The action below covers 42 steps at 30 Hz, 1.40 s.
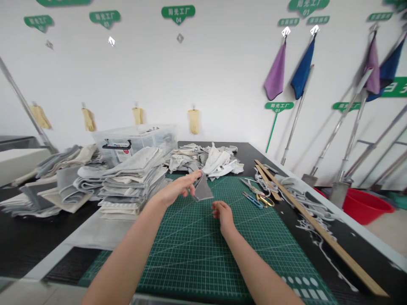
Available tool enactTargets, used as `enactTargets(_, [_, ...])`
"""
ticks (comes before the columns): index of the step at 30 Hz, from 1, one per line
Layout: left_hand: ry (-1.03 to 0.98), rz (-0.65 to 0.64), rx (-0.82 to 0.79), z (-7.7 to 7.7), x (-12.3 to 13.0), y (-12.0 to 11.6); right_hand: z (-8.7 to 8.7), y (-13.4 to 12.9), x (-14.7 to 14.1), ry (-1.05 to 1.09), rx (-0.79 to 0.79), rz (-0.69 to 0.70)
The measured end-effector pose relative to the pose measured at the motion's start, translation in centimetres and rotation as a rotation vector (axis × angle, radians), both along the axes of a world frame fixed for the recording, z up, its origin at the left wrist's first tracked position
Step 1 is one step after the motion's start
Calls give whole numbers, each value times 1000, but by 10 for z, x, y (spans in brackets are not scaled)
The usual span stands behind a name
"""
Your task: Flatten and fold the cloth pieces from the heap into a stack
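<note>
My left hand (179, 186) pinches a small grey piece of fabric (203, 190) by its upper end. The piece hangs above the green gridded cutting mat (203, 245), its wider edge pointing down and to the right. Just below and to the right of that edge is my right hand (224, 216), its fingers curled in, apart from the fabric. Nothing shows in the right hand's fingers. Behind the left hand lies a loose heap of white and grey fabric scraps (219, 161) at the mat's far edge.
Folded fabric is stacked (130, 182) on the left, before a clear plastic bin (136, 140). Scissors (251, 186) and blue-handled snips (252, 200) lie at the mat's right. Beyond are a long wooden strip (318, 228), tangled white trimmings (311, 205) and a red bucket (365, 207).
</note>
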<state>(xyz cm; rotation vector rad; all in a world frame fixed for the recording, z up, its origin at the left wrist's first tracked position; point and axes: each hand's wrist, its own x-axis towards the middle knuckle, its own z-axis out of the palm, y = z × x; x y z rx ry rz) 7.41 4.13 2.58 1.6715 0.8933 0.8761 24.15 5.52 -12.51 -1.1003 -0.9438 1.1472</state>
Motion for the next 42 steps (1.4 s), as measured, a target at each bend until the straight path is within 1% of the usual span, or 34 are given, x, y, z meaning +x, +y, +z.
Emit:
enactTargets(3, [-32,4,21,4,2,-11,11,-10,-7,39,24,-40])
enactTargets(4, [-20,12,28,5,3,-14,16,-14,-8,59,61,-99])
enactTargets(5, [-4,18,36,6,4,-17,21,-17,-7,88,116,-188])
enactTargets(8, [48,20,66,8,8,-25,39,-24,6,205,273,-491])
enactTargets(9, [61,18,76,9,10,-28,44,-25,13,247,292,-555])
enactTargets(10, [69,16,85,9,11,-30,49,-25,20,277,286,-579])
enactTargets(12, [73,15,103,11,15,-36,55,-26,33,321,220,-531])
enactTargets(13, [71,18,111,12,17,-39,57,-28,37,352,179,-481])
enactTargets(15, [66,21,121,13,20,-45,61,-36,39,394,89,-330])
enactTargets(17, [66,15,129,13,24,-48,65,-47,33,347,54,-177])
enactTargets(18, [67,12,131,12,25,-48,68,-54,28,265,81,-146])
enactTargets(20, [56,24,129,10,27,-48,73,-67,18,2,215,-178])
enactTargets(22, [21,44,105,7,28,-48,79,-78,10,-326,397,-264])
enactTargets(24, [-26,35,69,6,30,-50,84,-84,5,-619,527,-334])
enactTargets(25, [-45,15,53,6,31,-52,86,-86,4,-719,561,-369])
enactTargets(27, [-80,-29,16,7,33,-57,88,-87,2,-813,581,-446])
enactTargets(29, [-105,-59,-32,8,35,-63,88,-88,2,-826,568,-500])
enactTargets(31, [-135,-81,-86,8,37,-67,88,-89,1,-829,549,-522])
enactTargets(36, [-291,-181,-205,3,39,-74,92,-95,-1,-782,535,-499])
enactTargets(39, [-378,-225,-304,-3,43,-79,95,-99,-4,-660,510,-431])
enactTargets(42, [-470,-193,-380,-8,48,-83,96,-103,-8,-427,453,-312])
